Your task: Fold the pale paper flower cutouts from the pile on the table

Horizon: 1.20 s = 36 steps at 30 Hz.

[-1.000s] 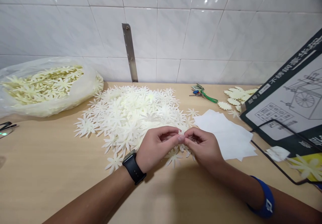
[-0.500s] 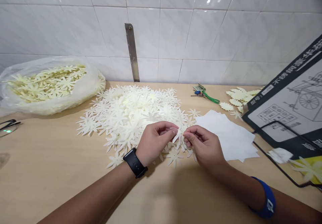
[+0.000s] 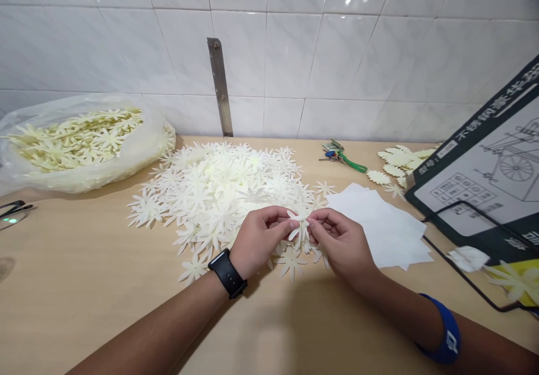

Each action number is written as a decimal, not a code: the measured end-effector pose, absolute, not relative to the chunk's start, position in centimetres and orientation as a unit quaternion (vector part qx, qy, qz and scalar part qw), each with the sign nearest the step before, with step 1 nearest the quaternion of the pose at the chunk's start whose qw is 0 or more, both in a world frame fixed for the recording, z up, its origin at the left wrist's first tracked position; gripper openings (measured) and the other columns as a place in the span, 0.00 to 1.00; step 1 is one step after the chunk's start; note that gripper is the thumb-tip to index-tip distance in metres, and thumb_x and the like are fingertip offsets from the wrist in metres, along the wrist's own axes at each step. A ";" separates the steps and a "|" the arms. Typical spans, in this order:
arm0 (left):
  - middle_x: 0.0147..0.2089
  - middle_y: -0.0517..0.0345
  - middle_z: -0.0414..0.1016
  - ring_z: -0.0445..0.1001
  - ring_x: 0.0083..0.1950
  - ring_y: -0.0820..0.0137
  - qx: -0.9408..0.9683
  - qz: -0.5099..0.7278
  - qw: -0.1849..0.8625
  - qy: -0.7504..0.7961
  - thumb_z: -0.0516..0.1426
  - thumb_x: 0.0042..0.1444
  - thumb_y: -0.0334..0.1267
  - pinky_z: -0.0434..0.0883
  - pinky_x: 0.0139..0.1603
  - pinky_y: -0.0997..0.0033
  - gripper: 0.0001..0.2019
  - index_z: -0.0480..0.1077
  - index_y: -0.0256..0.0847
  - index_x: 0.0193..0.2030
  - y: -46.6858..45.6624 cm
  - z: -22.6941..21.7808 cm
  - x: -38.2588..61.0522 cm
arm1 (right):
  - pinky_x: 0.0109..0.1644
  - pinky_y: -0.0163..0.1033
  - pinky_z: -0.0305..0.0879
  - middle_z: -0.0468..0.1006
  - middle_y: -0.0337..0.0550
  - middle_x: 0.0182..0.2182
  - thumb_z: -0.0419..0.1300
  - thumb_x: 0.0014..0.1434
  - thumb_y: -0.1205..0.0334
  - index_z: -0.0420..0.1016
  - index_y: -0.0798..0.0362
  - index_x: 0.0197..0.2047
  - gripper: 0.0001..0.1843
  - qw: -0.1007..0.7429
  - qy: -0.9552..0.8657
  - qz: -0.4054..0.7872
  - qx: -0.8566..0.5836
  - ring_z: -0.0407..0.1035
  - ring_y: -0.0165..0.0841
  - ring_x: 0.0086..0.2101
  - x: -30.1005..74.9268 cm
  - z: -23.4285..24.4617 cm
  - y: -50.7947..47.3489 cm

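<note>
Between my fingertips is a white flower cut-out (image 3: 298, 224) with narrow petals, held just above the near right edge of a pile. My left hand (image 3: 263, 237), with a black watch at the wrist, pinches its left side. From the right, my right hand (image 3: 343, 243) pinches the other side, thumb and forefinger closed on a petal. The broad pile of white flower cut-outs (image 3: 223, 190) spreads on the table behind and to the left. A few loose ones lie under my hands, partly hidden by them.
A plastic bag (image 3: 84, 181) full of cream cut-outs stands at the left. White sheets (image 3: 374, 226) lie right of my hands. Keys with a green strap (image 3: 353, 164) and cream leaf-like pieces (image 3: 402, 161) are behind. A printed box (image 3: 488, 178) leans at the right, glasses (image 3: 14, 209) lie far left.
The flower cut-out has turned between my fingers, so more of its petals show. Both hands stay in nearly the same place, still pinching.
</note>
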State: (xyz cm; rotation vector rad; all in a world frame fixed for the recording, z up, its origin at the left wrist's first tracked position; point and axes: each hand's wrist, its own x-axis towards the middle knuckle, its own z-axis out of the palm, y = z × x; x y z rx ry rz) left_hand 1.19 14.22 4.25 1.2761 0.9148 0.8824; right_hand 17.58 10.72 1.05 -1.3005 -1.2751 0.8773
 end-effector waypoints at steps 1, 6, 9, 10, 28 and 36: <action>0.24 0.60 0.71 0.68 0.27 0.75 0.555 0.379 0.623 0.401 0.64 0.49 0.41 0.67 0.31 0.75 0.10 0.74 0.35 0.29 14.1 4.3 1.2 | 0.27 0.34 0.65 0.72 0.38 0.23 0.63 0.57 0.53 0.74 0.52 0.31 0.11 0.527 -0.542 0.362 -0.545 0.68 0.31 0.25 17.6 1.0 10.7; 0.31 0.55 0.77 0.72 0.32 0.71 0.550 0.376 0.619 0.417 0.68 0.41 0.44 0.69 0.34 0.73 0.16 0.75 0.35 0.33 13.7 4.3 1.4 | 0.27 0.35 0.65 0.73 0.39 0.23 0.64 0.56 0.52 0.74 0.52 0.31 0.12 0.508 -0.565 0.344 -0.552 0.68 0.32 0.25 17.5 0.7 10.6; 0.31 0.55 0.77 0.73 0.32 0.70 0.563 0.386 0.594 0.426 0.66 0.45 0.43 0.70 0.34 0.73 0.13 0.75 0.36 0.34 13.8 4.0 1.4 | 0.27 0.35 0.65 0.73 0.39 0.23 0.63 0.58 0.51 0.74 0.52 0.32 0.12 0.508 -0.566 0.360 -0.540 0.68 0.32 0.25 17.4 0.7 10.6; 0.29 0.56 0.76 0.73 0.31 0.71 0.567 0.389 0.585 0.430 0.64 0.48 0.43 0.69 0.33 0.74 0.11 0.76 0.36 0.33 13.9 3.9 1.4 | 0.28 0.35 0.66 0.72 0.38 0.23 0.62 0.58 0.51 0.73 0.52 0.32 0.12 0.515 -0.561 0.365 -0.536 0.68 0.32 0.25 17.5 0.7 10.7; 0.29 0.62 0.68 0.66 0.31 0.76 0.548 0.449 0.584 0.397 0.62 0.51 0.37 0.66 0.36 0.76 0.07 0.72 0.36 0.34 15.4 4.1 0.2 | 0.39 0.39 0.66 0.72 0.47 0.49 0.58 0.62 0.54 0.70 0.47 0.55 0.19 0.543 -0.547 0.200 -0.605 0.65 0.33 0.34 18.4 1.4 11.4; 0.22 0.62 0.66 0.63 0.26 0.77 0.580 0.405 0.589 0.389 0.63 0.50 0.40 0.62 0.29 0.76 0.11 0.70 0.35 0.26 15.0 4.3 0.4 | 0.33 0.36 0.61 0.71 0.38 0.26 0.58 0.62 0.56 0.71 0.51 0.32 0.09 0.512 -0.603 0.278 -0.545 0.64 0.32 0.28 17.9 1.5 10.4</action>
